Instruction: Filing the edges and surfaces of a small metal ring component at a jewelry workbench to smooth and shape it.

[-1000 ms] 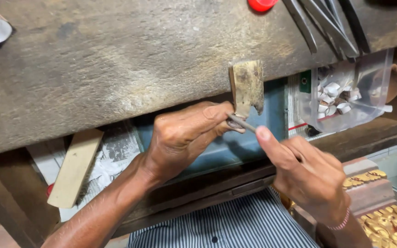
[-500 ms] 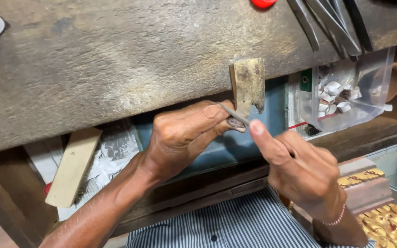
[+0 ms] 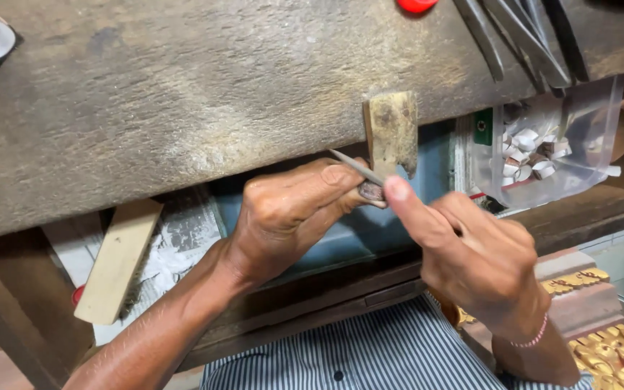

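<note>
The left hand (image 3: 290,213) pinches a small dark piece (image 3: 371,191) against the worn wooden bench peg (image 3: 391,133) jutting from the bench edge. The right hand (image 3: 471,253) grips a thin grey metal needle file (image 3: 355,167) laid across it. Filing looks mid-way; how much remains cannot be told.

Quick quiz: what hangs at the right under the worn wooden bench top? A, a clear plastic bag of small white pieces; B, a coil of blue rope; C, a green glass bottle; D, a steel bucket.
A: a clear plastic bag of small white pieces hangs there, right of the small wooden peg where both hands work.
</note>
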